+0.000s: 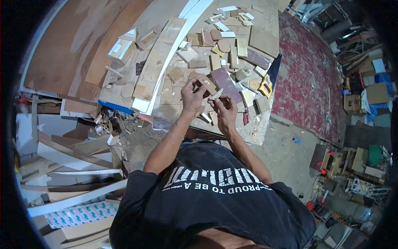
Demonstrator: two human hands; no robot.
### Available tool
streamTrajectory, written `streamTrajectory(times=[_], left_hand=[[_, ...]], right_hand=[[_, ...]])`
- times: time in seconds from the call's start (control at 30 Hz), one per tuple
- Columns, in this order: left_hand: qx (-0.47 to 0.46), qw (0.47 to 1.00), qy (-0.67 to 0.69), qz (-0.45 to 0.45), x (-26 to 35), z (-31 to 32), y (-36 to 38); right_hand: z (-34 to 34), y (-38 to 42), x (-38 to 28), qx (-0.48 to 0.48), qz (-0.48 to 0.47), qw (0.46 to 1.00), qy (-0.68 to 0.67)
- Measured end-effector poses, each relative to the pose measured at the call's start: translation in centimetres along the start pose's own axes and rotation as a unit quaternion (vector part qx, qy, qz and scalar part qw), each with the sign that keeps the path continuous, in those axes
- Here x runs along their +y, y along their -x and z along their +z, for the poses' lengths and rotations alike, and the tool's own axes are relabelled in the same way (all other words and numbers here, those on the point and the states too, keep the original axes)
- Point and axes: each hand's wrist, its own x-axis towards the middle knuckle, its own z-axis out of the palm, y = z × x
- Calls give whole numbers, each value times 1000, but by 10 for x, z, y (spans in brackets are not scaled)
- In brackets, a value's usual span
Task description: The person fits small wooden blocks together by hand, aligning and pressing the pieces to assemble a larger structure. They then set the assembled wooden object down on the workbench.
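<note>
Over the front of the workbench, my right hand [225, 113] is closed, pinching a small pale wooden piece [216, 94] with thin strip-like edges between thumb and fingers. My left hand [194, 97] is just beside it, its fingers curled together; what they grip, if anything, is too small to make out. Behind my left fingertips is a brown board piece [210, 86]. A reddish-brown flat board [224, 81] lies just beyond both hands. Close to my right hand is a red-handled tool [246, 118].
A handsaw [271, 76] with a yellow handle lies at the bench's right edge. Many wood offcuts [197, 64] cover the bench [159, 110]. Long curved white strips [168, 58] run along its left part. A small wooden box [122, 50] stands farther left. Scrap boards [74, 145] pile below left.
</note>
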Motion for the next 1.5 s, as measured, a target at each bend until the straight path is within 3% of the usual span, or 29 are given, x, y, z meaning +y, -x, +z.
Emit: streamTrajectory(times=[0.13, 0.37, 0.57, 0.67, 0.73, 0.83, 1.03, 1.5], left_hand=[[-2, 995, -62, 83, 3, 13, 13], [-9, 992, -51, 116, 6, 24, 26], [-19, 995, -46, 86, -6, 10, 19], [-11, 992, -102, 72, -12, -1, 11], [-8, 970, -208, 126, -11, -5, 8], [-20, 981, -181, 61, -7, -8, 8], [-34, 990, -134, 27, 8, -16, 10], [-105, 988, -93, 67, 4, -23, -10]], right_hand=[[-14, 1, -9, -19, 25, 999, -15], [-18, 7, -20, -37, 42, 998, -40], [-34, 1, -11, -93, 83, 988, -91], [-30, 1, -8, -97, 102, 982, -127], [-26, 1, -7, -95, 107, 982, -121], [-23, 2, -2, -89, 112, 983, -117], [-11, 6, 5, -89, 112, 981, -131], [-6, 4, 12, -76, 68, 984, -146]])
